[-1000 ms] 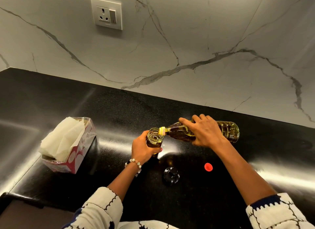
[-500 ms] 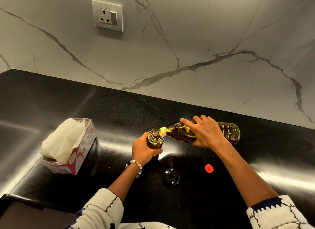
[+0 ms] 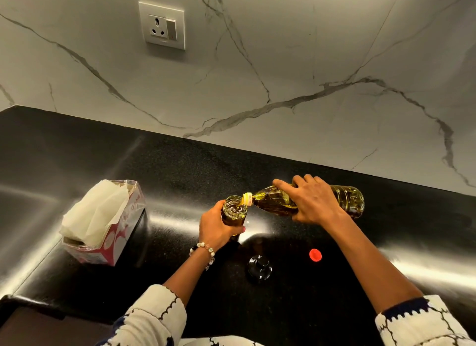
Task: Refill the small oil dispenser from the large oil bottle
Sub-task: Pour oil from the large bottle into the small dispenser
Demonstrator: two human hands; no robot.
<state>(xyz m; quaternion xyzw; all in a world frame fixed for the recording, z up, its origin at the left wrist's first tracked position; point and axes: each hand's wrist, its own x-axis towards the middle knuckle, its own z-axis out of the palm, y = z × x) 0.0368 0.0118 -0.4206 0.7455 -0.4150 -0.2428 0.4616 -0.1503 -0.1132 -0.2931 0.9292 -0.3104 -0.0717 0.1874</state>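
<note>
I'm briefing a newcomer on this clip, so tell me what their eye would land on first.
The eye goes first to the middle of the black counter, where the right hand tips the large oil bottle on its side, its mouth at the rim of the small jar gripped by the left hand. Next comes the red cap lying alone near the right forearm. A tissue box sits at the left.

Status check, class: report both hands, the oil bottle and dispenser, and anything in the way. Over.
Left hand grips small dispenser. Right hand holds large oil bottle tipped, mouth at dispenser's rim. Red cap and dark stopper lie nearer, clear.
</note>
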